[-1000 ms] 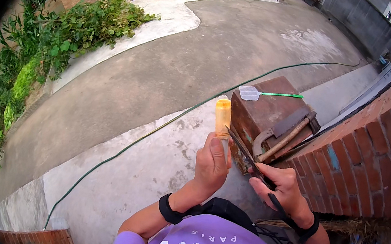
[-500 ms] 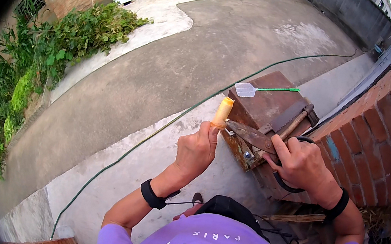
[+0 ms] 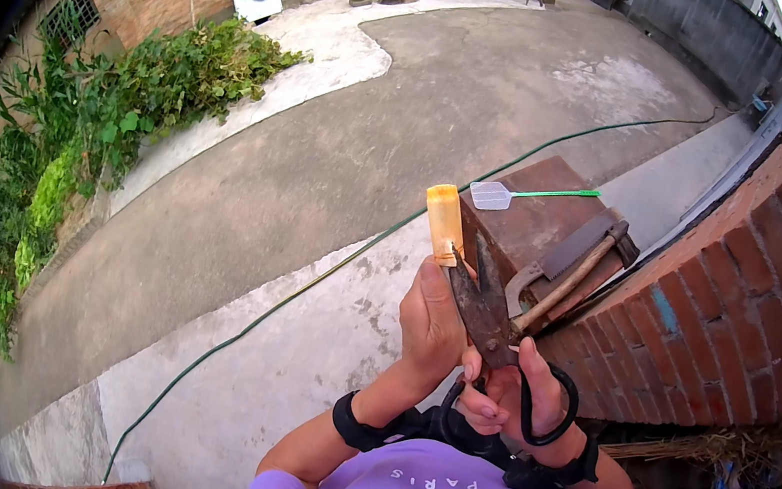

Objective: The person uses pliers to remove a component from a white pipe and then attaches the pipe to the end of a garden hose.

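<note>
My left hand (image 3: 435, 322) grips the lower end of a short yellow-orange tube (image 3: 442, 220), bamboo-like, and holds it upright. In my right hand (image 3: 538, 396) is a pair of old, dark scissors (image 3: 491, 335) with black loop handles; the fingers sit in and around the loops. The blades are spread apart and point up and to the left. One blade tip touches the tube near its lower end, at a small pale notch or hole. My two hands are close together in front of my chest.
A brown box (image 3: 534, 178) beyond my hands bears a white and green fly swatter (image 3: 491, 196) and a saw (image 3: 578, 247) beside a wooden-handled tool (image 3: 572, 282). A brick wall (image 3: 714, 318) rises on the right. A green hose (image 3: 241, 333) crosses the concrete; plants (image 3: 169, 75) grow at left.
My right hand has moved left and down toward my left hand, turning the scissors upward, and their blades have spread. The tube has shifted slightly and turned, showing the notch.
</note>
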Tool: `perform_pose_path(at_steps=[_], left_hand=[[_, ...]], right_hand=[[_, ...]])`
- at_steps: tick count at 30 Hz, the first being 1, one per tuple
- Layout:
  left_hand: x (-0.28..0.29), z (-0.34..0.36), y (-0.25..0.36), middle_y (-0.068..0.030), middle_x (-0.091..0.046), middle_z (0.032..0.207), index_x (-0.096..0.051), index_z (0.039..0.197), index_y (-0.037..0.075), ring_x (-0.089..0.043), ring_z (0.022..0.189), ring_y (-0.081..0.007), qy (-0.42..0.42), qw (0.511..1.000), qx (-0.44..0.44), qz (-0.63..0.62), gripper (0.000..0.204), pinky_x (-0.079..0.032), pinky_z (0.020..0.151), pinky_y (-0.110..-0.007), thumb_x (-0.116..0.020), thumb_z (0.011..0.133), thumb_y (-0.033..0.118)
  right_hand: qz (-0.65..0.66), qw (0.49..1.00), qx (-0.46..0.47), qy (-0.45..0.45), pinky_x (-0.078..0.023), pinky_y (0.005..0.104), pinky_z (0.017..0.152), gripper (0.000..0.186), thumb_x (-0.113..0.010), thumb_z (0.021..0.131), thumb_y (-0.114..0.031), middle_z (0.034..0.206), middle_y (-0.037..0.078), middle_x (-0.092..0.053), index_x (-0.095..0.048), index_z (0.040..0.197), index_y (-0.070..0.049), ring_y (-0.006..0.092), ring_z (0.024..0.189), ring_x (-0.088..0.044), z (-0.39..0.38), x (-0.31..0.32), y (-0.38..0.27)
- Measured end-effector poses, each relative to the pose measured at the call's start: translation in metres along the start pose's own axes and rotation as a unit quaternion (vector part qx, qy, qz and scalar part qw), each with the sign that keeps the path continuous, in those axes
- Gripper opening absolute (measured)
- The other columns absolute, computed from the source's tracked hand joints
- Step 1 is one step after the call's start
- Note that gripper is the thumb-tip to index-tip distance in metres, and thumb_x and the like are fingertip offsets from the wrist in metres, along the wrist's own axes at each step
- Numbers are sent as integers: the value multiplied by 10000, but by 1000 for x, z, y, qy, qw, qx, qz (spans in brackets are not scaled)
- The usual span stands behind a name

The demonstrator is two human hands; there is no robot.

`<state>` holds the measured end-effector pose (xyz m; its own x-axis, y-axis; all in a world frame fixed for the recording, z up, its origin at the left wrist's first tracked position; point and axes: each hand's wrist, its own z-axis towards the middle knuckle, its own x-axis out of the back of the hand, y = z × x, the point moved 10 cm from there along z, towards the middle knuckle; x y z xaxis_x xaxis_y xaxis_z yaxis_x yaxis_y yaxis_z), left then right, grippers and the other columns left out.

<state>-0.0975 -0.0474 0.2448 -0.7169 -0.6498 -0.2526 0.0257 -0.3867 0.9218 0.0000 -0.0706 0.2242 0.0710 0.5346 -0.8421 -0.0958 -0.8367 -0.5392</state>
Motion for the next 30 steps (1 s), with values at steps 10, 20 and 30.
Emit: perform_pose_path(at_steps=[10, 20, 30], left_hand=[[-3, -4, 11, -48, -527, 588, -473, 941, 5, -484, 425, -118, -35, 996, -10, 86, 399, -392, 416, -276, -218, 975, 311], [5, 11, 3, -126, -471, 475, -471, 908, 16, -516, 419, -315, -115, 921, -141, 343, 232, -391, 397, -395, -334, 951, 198], [1, 18, 2, -105, -465, 457, -479, 882, 26, -488, 361, -251, -123, 863, -210, 443, 222, -362, 357, -356, -362, 950, 202]], right_hand=[[-227, 967, 72, 89, -256, 175, 378, 388, -401, 928, -363, 564, 14, -458, -528, 998, -3, 44, 411, -321, -9, 17, -36], [-922, 269, 243, 133, -422, 297, 391, 330, -694, 728, -277, 546, 56, -466, -542, 879, -26, 194, 439, -527, -31, -24, -113], [-945, 218, 206, 129, -404, 279, 391, 319, -679, 744, -272, 540, 77, -484, -554, 882, -13, 198, 422, -509, -27, -15, -118]])
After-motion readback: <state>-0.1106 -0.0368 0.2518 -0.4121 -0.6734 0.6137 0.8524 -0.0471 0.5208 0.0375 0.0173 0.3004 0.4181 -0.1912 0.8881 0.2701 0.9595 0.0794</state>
